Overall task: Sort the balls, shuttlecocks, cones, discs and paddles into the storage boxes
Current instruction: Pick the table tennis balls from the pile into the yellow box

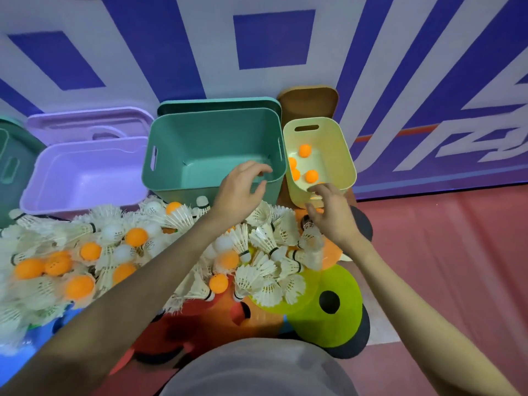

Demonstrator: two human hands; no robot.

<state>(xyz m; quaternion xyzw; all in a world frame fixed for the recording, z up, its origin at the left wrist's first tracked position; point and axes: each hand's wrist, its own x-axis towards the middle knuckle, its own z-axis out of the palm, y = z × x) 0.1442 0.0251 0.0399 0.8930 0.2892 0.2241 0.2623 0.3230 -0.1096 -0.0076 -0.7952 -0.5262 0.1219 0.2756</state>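
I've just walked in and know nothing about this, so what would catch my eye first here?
Probably the big heap of white shuttlecocks and orange balls spread across the floor in the middle. Behind it stand open boxes: a purple box, a green box, and a small yellow box already holding a few orange balls. Both hands reach toward the boxes.

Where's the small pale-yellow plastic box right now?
Head view, right of centre: the small pale-yellow plastic box stands beside the large green plastic box, right of it, holding orange balls.
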